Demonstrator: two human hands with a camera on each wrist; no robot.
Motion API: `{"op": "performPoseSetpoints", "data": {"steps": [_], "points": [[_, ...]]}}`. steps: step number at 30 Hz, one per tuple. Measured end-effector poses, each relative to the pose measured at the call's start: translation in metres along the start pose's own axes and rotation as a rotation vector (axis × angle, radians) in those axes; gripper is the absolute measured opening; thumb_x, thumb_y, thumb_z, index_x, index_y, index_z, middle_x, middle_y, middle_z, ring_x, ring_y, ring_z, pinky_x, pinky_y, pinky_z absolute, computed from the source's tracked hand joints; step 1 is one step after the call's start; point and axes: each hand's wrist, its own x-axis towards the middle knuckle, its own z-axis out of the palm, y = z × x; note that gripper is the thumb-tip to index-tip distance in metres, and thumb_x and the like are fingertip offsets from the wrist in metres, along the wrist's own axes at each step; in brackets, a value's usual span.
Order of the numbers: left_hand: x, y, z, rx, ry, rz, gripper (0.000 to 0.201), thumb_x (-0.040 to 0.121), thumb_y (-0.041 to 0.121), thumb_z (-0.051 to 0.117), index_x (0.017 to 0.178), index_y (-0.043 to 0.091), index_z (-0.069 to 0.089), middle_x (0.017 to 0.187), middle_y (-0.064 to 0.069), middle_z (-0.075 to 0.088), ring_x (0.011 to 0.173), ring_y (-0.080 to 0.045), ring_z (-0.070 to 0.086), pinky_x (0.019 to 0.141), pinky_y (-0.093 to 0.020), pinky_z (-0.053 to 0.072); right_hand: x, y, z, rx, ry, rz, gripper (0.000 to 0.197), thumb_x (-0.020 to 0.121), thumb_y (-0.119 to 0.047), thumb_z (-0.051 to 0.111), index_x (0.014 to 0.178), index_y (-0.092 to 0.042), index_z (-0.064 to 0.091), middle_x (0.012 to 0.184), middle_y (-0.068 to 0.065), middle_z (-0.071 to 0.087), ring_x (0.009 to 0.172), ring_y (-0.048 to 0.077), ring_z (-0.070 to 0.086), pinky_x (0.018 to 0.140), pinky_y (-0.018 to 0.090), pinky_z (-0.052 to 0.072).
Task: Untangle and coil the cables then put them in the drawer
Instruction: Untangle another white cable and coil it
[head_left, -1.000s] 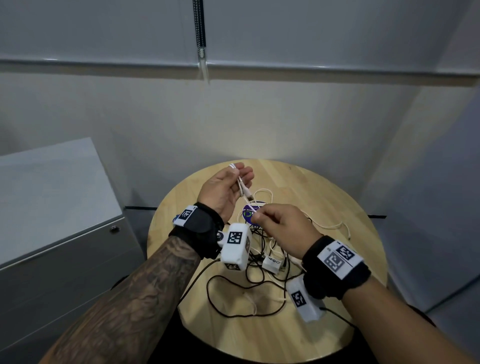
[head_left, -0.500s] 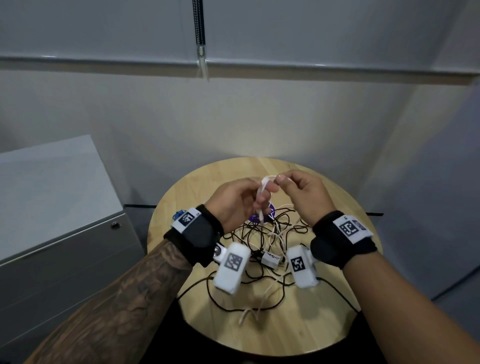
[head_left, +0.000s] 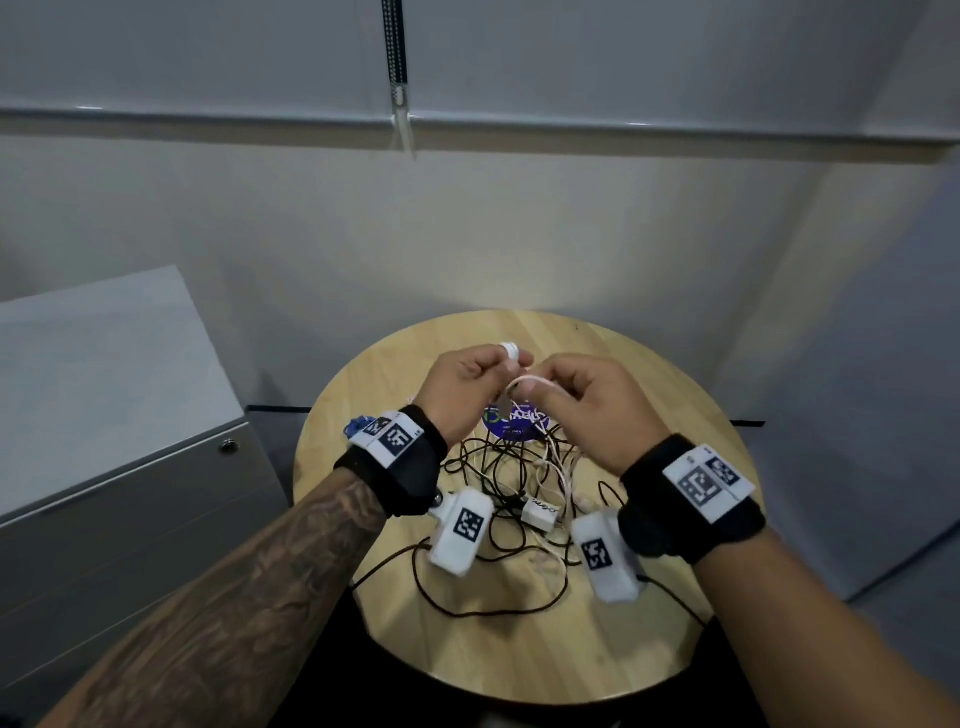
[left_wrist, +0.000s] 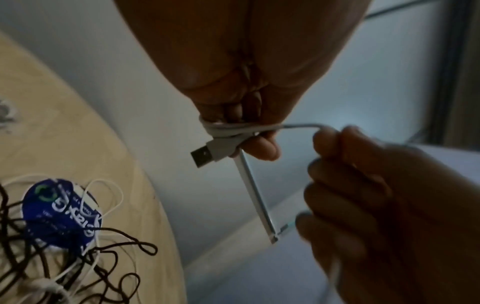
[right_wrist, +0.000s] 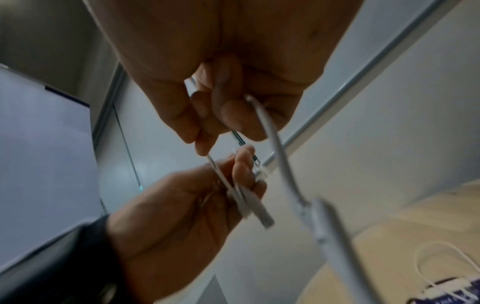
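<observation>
Left wrist view: thin white USB cable (left_wrist: 235, 131) got wound around the left hand (left_wrist: 244, 67) fingers.
Right hand (head_left: 587, 400) pinched its loose strand, above the round wooden table (head_left: 649, 395).

black wristbands (head_left: 397, 470) carrying white coded tags (head_left: 708, 481).

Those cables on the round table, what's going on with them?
A person is sorting a tangle. Their left hand holds a white cable wound around its fingers, the plug sticking out. The right hand pinches the next stretch of that cable. The black cables and other white ones lie knotted on the table. The drawer cabinet beside it is shut.
</observation>
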Motion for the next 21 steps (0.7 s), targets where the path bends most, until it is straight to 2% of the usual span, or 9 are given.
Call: {"op": "performPoseSetpoints", "data": {"steps": [2, 5, 9, 11, 13, 15, 17, 19, 21], "points": [[-0.004, 0.006, 0.007, -0.009, -0.104, -0.030, 0.028, 0.102, 0.015, 0.045, 0.088, 0.000, 0.064, 0.069, -0.003, 0.062, 0.057, -0.015, 0.053, 0.058, -0.026, 0.044, 0.008, -0.002, -0.011, -0.001, 0.050, -0.007, 0.016, 0.093, -0.010, 0.065, 0.080, -0.003, 0.071, 0.060, -0.010, 0.067, 0.052, -0.003, 0.055, 0.057, 0.007, 0.039], [-0.006, 0.019, 0.014, -0.117, -0.220, -0.168, 0.037, 0.102, 0.018, 0.034, 0.081, 0.003, 0.061, 0.060, -0.006, 0.051, 0.053, -0.016, 0.043, 0.060, -0.032, 0.040, 0.017, 0.004, -0.017, -0.003, 0.109, -0.003, 0.012, 0.091, -0.010, 0.068, 0.081, -0.004, 0.069, 0.066, -0.004, 0.068, 0.061, 0.002, 0.059, 0.066, 0.016, 0.044], [-0.007, 0.035, 0.009, -0.451, -0.307, -0.358, 0.030, 0.093, 0.014, 0.034, 0.085, 0.003, 0.060, 0.058, 0.000, 0.039, 0.052, -0.014, 0.030, 0.064, -0.031, 0.046, 0.017, 0.022, -0.011, 0.058, 0.199, 0.076, 0.012, 0.095, -0.015, 0.064, 0.090, -0.006, 0.071, 0.067, -0.008, 0.060, 0.053, -0.002, 0.050, 0.052, 0.014, 0.041], [-0.003, 0.038, 0.003, -0.729, -0.245, -0.383, 0.026, 0.090, 0.014, 0.036, 0.089, 0.002, 0.059, 0.061, 0.000, 0.041, 0.053, -0.012, 0.036, 0.067, -0.030, 0.049, 0.011, 0.034, -0.002, 0.120, 0.173, 0.174, 0.016, 0.099, -0.018, 0.058, 0.094, -0.013, 0.072, 0.068, -0.002, 0.058, 0.048, 0.000, 0.045, 0.047, 0.023, 0.039], [0.002, 0.034, 0.001, -0.861, -0.131, -0.367, 0.025, 0.091, 0.008, 0.036, 0.098, -0.001, 0.058, 0.067, -0.002, 0.049, 0.056, -0.012, 0.045, 0.074, -0.032, 0.053, 0.002, 0.043, 0.010, 0.138, 0.095, 0.238, 0.018, 0.101, -0.017, 0.055, 0.094, -0.018, 0.072, 0.068, 0.001, 0.057, 0.048, 0.003, 0.044, 0.045, 0.025, 0.039], [0.003, 0.026, 0.003, -0.874, -0.029, -0.312, 0.023, 0.095, 0.004, 0.038, 0.105, -0.004, 0.056, 0.074, -0.005, 0.056, 0.061, -0.013, 0.054, 0.083, -0.035, 0.054, -0.005, 0.044, 0.020, 0.115, 0.002, 0.254, 0.022, 0.100, -0.015, 0.054, 0.088, -0.024, 0.069, 0.068, 0.001, 0.059, 0.051, 0.008, 0.050, 0.044, 0.027, 0.045], [0.004, 0.018, 0.003, -0.877, 0.072, -0.259, 0.020, 0.096, 0.001, 0.040, 0.106, -0.004, 0.057, 0.078, -0.007, 0.063, 0.064, -0.014, 0.061, 0.088, -0.036, 0.052, -0.009, 0.043, 0.027, 0.154, -0.031, 0.291, 0.017, 0.100, -0.014, 0.055, 0.094, -0.023, 0.068, 0.073, 0.003, 0.063, 0.056, 0.014, 0.055, 0.042, 0.026, 0.047], [0.009, 0.012, 0.000, -0.879, 0.158, -0.226, 0.018, 0.097, 0.001, 0.040, 0.102, -0.002, 0.058, 0.078, -0.007, 0.068, 0.067, -0.014, 0.065, 0.086, -0.034, 0.053, -0.011, 0.044, 0.029, 0.192, -0.001, 0.359, 0.012, 0.100, -0.018, 0.057, 0.109, -0.019, 0.065, 0.074, 0.004, 0.065, 0.050, 0.013, 0.052, 0.038, 0.020, 0.040], [0.014, 0.008, -0.007, -0.858, 0.232, -0.178, 0.019, 0.099, 0.002, 0.039, 0.102, -0.001, 0.058, 0.079, -0.006, 0.070, 0.069, -0.013, 0.068, 0.080, -0.030, 0.055, -0.014, 0.047, 0.032, 0.175, 0.019, 0.399, 0.012, 0.100, -0.021, 0.056, 0.109, -0.015, 0.060, 0.069, 0.004, 0.066, 0.041, 0.009, 0.043, 0.040, 0.019, 0.033]]}}
